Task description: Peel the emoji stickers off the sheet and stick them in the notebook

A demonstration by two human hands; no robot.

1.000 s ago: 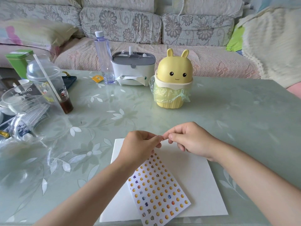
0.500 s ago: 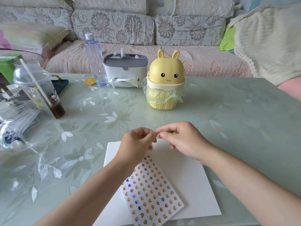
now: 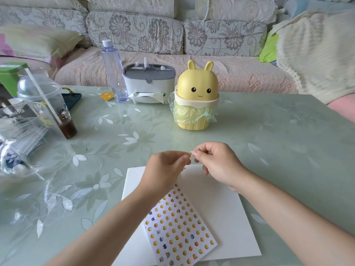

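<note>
The emoji sticker sheet (image 3: 178, 227) lies slantwise over the white notebook page (image 3: 226, 214) at the table's near edge. My left hand (image 3: 165, 169) covers the sheet's top end, and its curled fingers pinch the sheet there. My right hand (image 3: 217, 164) is just to the right of it, with thumb and forefinger pinching a tiny pale sticker (image 3: 191, 153) above the sheet's top corner. The fingertips of both hands almost meet.
A yellow bunny-shaped bin (image 3: 196, 100) with a green liner stands behind the hands. A tissue box (image 3: 148, 83) and a water bottle (image 3: 114, 72) stand further back. A domed plastic cup (image 3: 48, 104) and clear plastic packaging (image 3: 28, 143) crowd the left side. A sofa runs along the far edge.
My right fingertips have drawn slightly up and away from the left ones, and the small sticker now shows between them. Both hands otherwise stay in place.
</note>
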